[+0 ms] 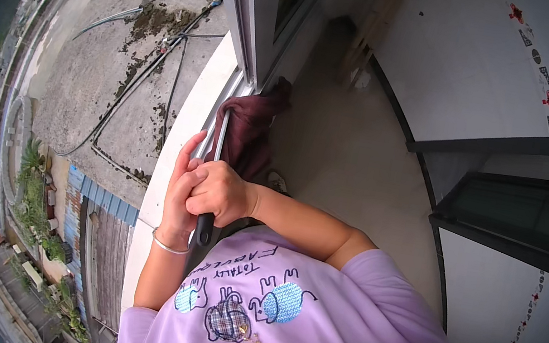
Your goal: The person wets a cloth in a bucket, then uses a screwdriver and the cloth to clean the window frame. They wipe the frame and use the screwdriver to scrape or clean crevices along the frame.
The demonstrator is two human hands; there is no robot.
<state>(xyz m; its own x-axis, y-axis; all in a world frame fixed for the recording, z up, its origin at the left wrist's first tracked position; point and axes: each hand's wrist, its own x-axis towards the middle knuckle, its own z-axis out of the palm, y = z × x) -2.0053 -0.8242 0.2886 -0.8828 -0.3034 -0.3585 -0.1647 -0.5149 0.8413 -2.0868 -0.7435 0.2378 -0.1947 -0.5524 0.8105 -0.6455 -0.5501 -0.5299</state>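
My right hand (222, 190) is closed around a long hand tool with a thin metal shaft (222, 135) and a black handle, whose end shows below the fist. Against that fist rests my left hand (183, 194), one finger pointing up and the others bent; whether it also grips the tool is hidden. At its far end the shaft meets a dark maroon cloth (252, 124), bunched over the window's sill track (237, 86) and hanging down on the room side. The tool's tip is hidden by the cloth.
The grey window frame (254, 15) stands just beyond the cloth. Left of the white outer ledge (194, 98) is a drop to a concrete roof (109, 51) with hoses. At right are a white wall (468, 57) and a dark-framed glass panel (523, 213); a shoe (277, 181) shows below.
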